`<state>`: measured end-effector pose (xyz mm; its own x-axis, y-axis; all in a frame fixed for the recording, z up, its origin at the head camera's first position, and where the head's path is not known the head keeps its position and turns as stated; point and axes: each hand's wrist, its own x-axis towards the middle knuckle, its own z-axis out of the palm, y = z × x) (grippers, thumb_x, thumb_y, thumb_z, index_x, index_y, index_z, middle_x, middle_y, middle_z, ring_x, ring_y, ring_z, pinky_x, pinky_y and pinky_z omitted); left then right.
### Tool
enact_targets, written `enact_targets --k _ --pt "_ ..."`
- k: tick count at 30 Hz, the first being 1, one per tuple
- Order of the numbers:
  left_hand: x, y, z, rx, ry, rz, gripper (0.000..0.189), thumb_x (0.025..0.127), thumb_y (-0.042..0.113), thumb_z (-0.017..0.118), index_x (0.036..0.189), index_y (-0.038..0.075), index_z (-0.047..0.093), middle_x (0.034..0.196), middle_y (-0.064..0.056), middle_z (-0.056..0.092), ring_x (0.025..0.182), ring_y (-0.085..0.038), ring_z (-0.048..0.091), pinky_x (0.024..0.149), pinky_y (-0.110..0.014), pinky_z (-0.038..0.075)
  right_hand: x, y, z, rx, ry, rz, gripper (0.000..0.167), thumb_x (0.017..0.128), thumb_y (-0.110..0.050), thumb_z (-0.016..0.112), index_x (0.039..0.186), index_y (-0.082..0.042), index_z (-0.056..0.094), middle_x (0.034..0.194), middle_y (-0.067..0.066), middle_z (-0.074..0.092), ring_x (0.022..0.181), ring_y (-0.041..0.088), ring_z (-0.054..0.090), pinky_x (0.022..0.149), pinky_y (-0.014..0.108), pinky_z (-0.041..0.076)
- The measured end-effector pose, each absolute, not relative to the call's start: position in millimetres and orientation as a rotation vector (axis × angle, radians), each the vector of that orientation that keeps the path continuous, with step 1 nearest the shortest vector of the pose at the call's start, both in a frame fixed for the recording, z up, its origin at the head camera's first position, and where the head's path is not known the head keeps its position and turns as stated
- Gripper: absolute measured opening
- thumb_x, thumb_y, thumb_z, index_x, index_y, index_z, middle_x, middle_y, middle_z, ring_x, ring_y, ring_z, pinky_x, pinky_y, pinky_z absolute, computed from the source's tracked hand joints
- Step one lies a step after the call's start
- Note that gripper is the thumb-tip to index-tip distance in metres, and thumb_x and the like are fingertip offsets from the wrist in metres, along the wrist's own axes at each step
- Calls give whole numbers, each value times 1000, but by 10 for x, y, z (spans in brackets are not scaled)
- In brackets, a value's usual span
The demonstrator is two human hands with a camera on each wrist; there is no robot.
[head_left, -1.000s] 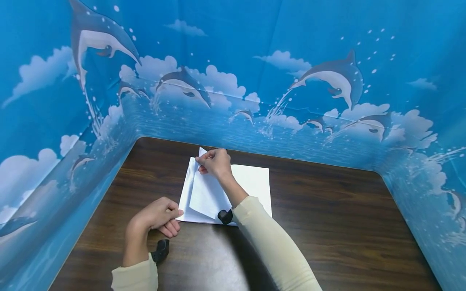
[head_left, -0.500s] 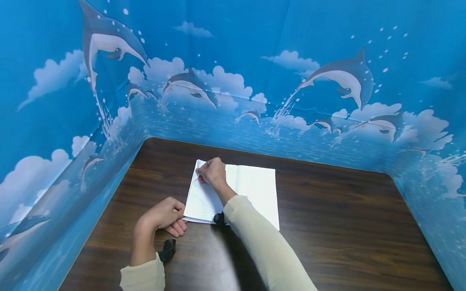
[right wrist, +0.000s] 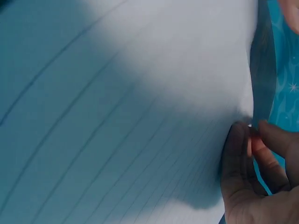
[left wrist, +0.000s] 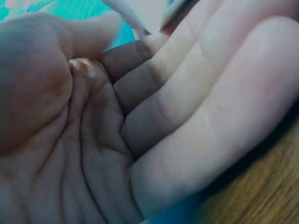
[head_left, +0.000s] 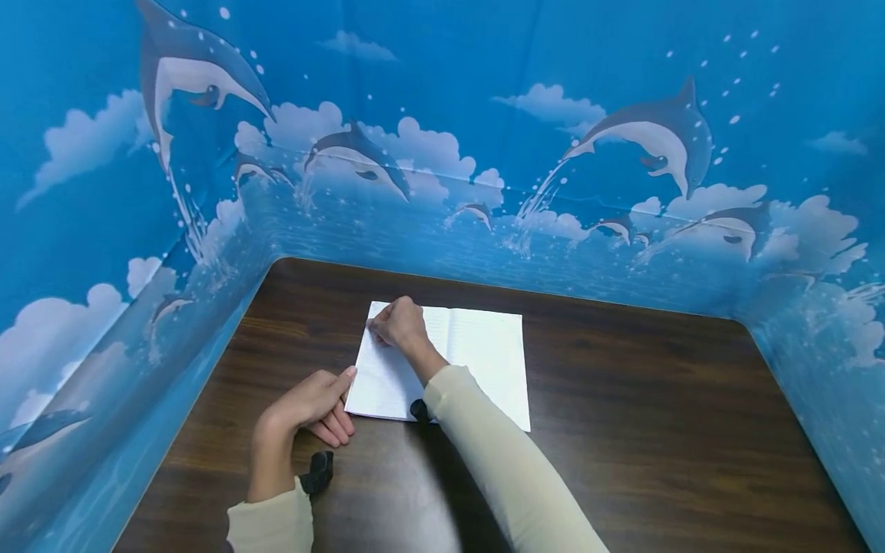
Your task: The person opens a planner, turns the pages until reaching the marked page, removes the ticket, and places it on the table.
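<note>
An open notebook (head_left: pixel 487 361) with white ruled pages lies flat on the dark wooden table. My right hand (head_left: pixel 401 326) is over its left page, at the outer left edge. Seen from the right wrist, the fingers of that hand (right wrist: pixel 257 172) lie on the lined page (right wrist: pixel 117 121) and the thumb comes round the edge, pinching it. My left hand (head_left: pixel 314 407) rests at the notebook's lower left corner, its thumb straight along the edge. In the left wrist view the left fingers (left wrist: pixel 187 116) are loosely bent over the palm.
The wooden table (head_left: pixel 657 415) extends to the right and front of the notebook. A blue curtain (head_left: pixel 442 238) printed with dolphins and clouds stands along the table's back and sides. Small black devices (head_left: pixel 318 472) are worn at both wrists.
The half-raised page has come down flat on the left side, with my right hand moving slightly down along with it. My left thumb has lifted from the corner and straightened.
</note>
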<state>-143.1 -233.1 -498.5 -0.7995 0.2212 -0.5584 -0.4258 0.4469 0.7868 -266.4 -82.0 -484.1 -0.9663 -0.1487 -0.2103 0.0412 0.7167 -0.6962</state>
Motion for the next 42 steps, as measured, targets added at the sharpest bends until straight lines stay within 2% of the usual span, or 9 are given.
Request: enact_targets --k 2,6,10,13,16,21,27,35,42 --pt "-1436 -2335 -4972 -154 2099 1370 56 117 39 44 103 -9 71 74 -11 77 61 -18 76 59 -35 67 -2648 -812 -4828 -153 2693 -1053 12 94 -20 85 91 -9 87 83 5 83 65 8 65 63 17 51" --pt "-1424 -2326 -4973 -113 2103 1366 32 112 21 59 95 -4 69 72 -9 76 59 -14 74 58 -33 66 -2612 -780 -4829 -287 2709 -1017 11 88 -12 90 98 -10 87 92 6 82 66 8 53 58 17 40" --pt "-1426 -2299 -4974 -119 2134 1356 26 109 13 62 88 -3 67 70 -9 76 58 -14 73 56 -33 66 -2593 -708 -4835 -326 2767 -864 17 88 -13 91 103 -14 84 92 6 78 68 11 55 60 21 43" --pt "-1431 -2280 -4964 -149 2155 1346 25 109 11 62 89 -4 67 70 -10 76 58 -16 74 56 -34 66 -2608 -618 -4836 -321 2838 -697 18 89 -20 91 103 -16 80 103 4 78 77 14 64 67 27 53" --pt "-1427 -2275 -4963 -180 2163 1340 23 108 10 62 91 -5 66 71 -11 75 58 -17 74 56 -34 66 -2658 -478 -4847 -315 2895 -594 23 89 -25 91 106 -16 79 117 4 80 93 18 73 80 33 62" --pt "-1425 -2268 -4970 -199 2167 1332 21 108 10 63 92 -4 64 73 -12 76 59 -17 74 57 -34 66 -2783 -100 -4903 -275 2930 -617 34 91 -30 90 116 -11 77 124 9 78 106 23 74 93 40 63" --pt "-1438 -2268 -4964 -215 2173 1313 19 107 11 64 95 -4 64 75 -12 77 60 -17 75 58 -34 66 -2847 359 -4862 -165 2926 -589 58 92 -39 87 136 -5 72 139 13 73 131 30 69 108 45 59" --pt "-1454 -2272 -4964 -219 2178 1305 19 107 10 64 95 -4 65 74 -12 77 59 -17 75 58 -33 66 -2843 745 -4767 -126 2905 -379 62 93 -42 85 136 0 71 139 17 71 127 32 70 106 48 61" --pt "-1442 -2263 -4964 -216 2179 1304 19 107 10 64 97 -5 66 74 -12 77 60 -17 75 58 -33 66 -2772 987 -4756 -119 2917 -173 65 96 -47 81 133 5 68 129 22 69 107 31 72 91 47 65"
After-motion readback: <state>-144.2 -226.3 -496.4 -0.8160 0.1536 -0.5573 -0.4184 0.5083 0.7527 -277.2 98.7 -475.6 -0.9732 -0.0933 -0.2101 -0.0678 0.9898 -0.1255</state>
